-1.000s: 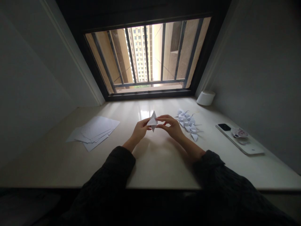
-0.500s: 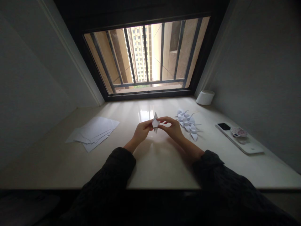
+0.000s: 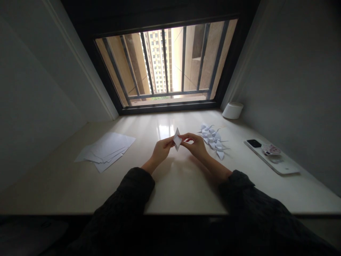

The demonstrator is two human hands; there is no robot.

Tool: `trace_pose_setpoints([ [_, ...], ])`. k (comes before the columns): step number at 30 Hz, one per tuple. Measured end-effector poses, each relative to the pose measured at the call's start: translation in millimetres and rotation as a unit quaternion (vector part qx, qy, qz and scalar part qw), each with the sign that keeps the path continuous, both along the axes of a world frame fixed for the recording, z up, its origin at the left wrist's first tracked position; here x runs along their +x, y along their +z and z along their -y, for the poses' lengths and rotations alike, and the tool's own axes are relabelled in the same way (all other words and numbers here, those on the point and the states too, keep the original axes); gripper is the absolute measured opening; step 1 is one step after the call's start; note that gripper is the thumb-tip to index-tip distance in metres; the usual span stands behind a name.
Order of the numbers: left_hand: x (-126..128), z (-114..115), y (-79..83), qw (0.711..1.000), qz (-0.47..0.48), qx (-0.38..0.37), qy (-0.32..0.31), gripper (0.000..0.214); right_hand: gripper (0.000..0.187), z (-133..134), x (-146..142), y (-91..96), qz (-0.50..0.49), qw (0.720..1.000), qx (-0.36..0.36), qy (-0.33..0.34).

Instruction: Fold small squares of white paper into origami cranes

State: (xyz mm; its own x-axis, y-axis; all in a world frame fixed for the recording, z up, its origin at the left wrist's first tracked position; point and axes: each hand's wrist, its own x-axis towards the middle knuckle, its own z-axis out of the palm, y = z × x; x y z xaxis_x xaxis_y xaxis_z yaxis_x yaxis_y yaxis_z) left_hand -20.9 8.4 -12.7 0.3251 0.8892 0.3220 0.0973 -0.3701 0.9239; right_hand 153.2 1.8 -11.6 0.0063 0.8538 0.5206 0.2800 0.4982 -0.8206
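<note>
Both my hands hold a small folded piece of white paper (image 3: pixel 177 138) just above the pale table (image 3: pixel 176 185), near its middle. My left hand (image 3: pixel 161 149) pinches the paper's left side with thumb and fingers. My right hand (image 3: pixel 195 144) pinches its right side, fingers curled round the fold. The paper stands on edge, narrow, with a point up. Dark sleeves cover both forearms.
A loose stack of white sheets (image 3: pixel 106 149) lies at the left. A pile of folded white paper cranes (image 3: pixel 213 139) sits right of my hands. Further right lie a white phone (image 3: pixel 271 156) and a white round container (image 3: pixel 232 110). A barred window (image 3: pixel 165 64) faces me.
The folded paper has been pressed narrower and turned on edge between my fingers. My hands have drawn slightly closer together; nothing else on the table has moved.
</note>
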Motion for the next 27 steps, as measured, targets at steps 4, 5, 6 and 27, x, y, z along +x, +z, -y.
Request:
trace_pose_setpoints([
  [4, -2, -1, -1.8, 0.999, -0.039, 0.035, 0.001, 0.035, 0.024, 0, 0, -1.4, -0.001, 1.0, -0.001, -0.011],
  [5, -2, -1, -1.2, 0.997, -0.058, 0.051, 0.007, 0.035, 0.024, 0, 1, -1.1, 0.002, 1.0, 0.0, -0.017],
  [6, -3, 0, 0.0, 0.994, -0.077, 0.07, 0.016, 0.036, 0.025, 0, 1, -0.5, 0.006, 1.0, 0.002, -0.024],
  [27, -6, 15, 15.2, 0.92, -0.124, 0.339, 0.15, 0.015, 0.026, 4, 0, 3.9, 0.049, 0.997, -0.006, -0.063],
])
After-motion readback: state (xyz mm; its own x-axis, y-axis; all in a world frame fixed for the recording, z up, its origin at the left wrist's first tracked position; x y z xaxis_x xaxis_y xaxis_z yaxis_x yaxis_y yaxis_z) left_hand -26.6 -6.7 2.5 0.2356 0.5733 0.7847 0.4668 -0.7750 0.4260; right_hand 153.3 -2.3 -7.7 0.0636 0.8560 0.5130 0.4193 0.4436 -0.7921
